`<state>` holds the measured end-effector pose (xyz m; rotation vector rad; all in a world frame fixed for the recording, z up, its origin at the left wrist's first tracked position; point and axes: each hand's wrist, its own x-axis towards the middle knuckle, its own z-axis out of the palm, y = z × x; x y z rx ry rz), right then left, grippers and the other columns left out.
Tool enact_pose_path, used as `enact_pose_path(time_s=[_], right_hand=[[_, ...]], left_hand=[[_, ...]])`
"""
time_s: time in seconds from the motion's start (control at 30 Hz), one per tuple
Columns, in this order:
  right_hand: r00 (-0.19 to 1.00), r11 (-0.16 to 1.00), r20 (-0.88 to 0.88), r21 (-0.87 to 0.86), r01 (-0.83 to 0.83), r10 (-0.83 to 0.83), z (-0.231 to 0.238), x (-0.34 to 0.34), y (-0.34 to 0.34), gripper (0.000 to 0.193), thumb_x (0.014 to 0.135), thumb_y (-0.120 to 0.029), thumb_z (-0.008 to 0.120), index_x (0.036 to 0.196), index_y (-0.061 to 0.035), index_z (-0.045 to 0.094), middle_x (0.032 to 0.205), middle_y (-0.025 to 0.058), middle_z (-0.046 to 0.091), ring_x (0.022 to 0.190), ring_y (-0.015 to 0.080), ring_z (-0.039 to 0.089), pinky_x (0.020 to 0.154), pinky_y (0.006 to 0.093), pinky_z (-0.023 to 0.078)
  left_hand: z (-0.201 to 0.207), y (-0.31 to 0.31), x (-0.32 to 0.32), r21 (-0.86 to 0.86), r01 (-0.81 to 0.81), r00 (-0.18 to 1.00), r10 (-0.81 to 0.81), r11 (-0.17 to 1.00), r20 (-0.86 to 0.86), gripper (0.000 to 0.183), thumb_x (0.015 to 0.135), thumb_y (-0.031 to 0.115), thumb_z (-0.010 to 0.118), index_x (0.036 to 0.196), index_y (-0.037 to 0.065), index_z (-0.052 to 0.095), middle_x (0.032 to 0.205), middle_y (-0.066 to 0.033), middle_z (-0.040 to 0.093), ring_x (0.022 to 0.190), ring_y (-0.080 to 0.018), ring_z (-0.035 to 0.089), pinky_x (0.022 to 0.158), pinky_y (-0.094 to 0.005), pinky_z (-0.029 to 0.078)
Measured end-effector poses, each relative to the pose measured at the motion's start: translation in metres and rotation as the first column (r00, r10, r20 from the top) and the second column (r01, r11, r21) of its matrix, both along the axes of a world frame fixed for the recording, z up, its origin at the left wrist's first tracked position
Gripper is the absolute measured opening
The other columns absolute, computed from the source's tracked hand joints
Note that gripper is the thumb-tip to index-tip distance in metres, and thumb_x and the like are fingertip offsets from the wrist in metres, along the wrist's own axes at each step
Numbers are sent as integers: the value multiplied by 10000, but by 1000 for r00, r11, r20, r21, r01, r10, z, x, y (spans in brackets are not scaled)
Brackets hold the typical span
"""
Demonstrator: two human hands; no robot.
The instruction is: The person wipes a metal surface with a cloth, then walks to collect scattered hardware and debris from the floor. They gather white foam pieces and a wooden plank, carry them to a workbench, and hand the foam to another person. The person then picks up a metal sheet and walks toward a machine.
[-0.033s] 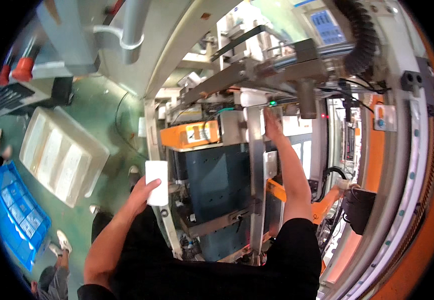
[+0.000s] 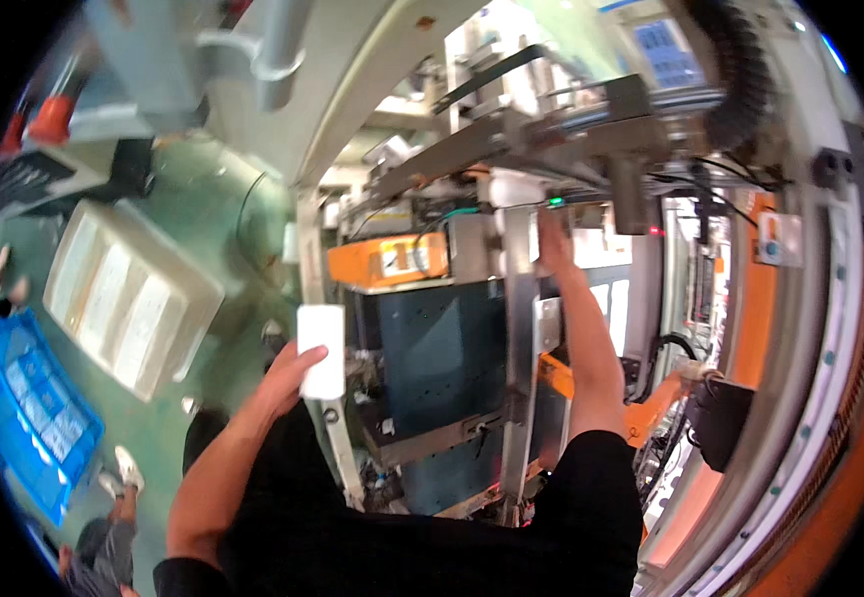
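Note:
My left hand [image 2: 283, 383] holds a white rectangular block [image 2: 321, 350] upright in front of a machine's metal frame post [image 2: 337, 448]. My right hand [image 2: 554, 242] is stretched up and forward into the machine, resting against a vertical metal rail [image 2: 518, 298] just below a white part [image 2: 514, 187] and a small green light [image 2: 554, 202]. The fingers of that hand are partly hidden by the machine parts, so its grip is unclear. A dark blue-grey panel [image 2: 442, 358] sits between my two arms.
An orange housing [image 2: 387, 259] sits above the panel. A beige compartment tray [image 2: 123, 298] and a blue crate [image 2: 29, 418] stand on the green floor to the left. Another person's legs and shoes [image 2: 104, 527] show at lower left. Orange guards and cables fill the right side.

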<state>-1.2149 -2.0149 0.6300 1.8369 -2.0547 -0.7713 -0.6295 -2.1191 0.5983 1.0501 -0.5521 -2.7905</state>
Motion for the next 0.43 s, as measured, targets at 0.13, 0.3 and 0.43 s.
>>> enact_pose_path(time_s=[0.13,0.3,0.43], right_hand=[[983,974,60,159,163,-174,-3,20,-23,582,724,-158,655,1256,-26,462,1231,161,522,1163,309,502,947,397,448],[865,890,231,7,456,-445,64,56,-25,827,650,-351,735,1296,25,382,1176,244,571,1067,387,571,917,453,460],[450,506,509,-31,862,-734,127,97,-15,873,645,-422,717,1329,-3,370,1199,249,580,1055,328,617,922,472,455]], left_hand=[[23,-18,-12,225,-102,961,154,969,-229,461,940,266,388,1286,-38,430,1194,-177,581,1067,-309,597,926,-439,482],[57,-42,-26,212,-134,932,196,968,-304,498,970,345,293,1300,-5,421,1210,-168,571,1078,-317,591,948,-445,466],[42,-41,-34,128,-142,914,180,981,-364,534,975,432,306,1329,44,404,1240,-142,557,1102,-308,579,956,-453,461]])
